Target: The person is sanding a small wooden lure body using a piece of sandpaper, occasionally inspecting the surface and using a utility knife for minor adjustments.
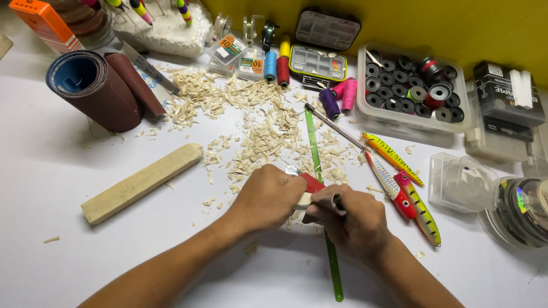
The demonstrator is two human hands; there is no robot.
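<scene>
My left hand and my right hand meet at the middle of the white table. Between them are a small pale wood piece and a red-handled knife. The knife's metal tip pokes out above my left hand. My left hand closes around the wood piece. My right hand grips the knife's handle end, and most of the handle is hidden by its fingers. A green ruler runs under both hands. Wood shavings are scattered just beyond them.
A long pale wood block lies to the left, and sandpaper rolls behind it. Three painted fishing lures lie to the right. At the back stand a clear tub of spools, thread spools and tackle boxes. Clear cases sit far right.
</scene>
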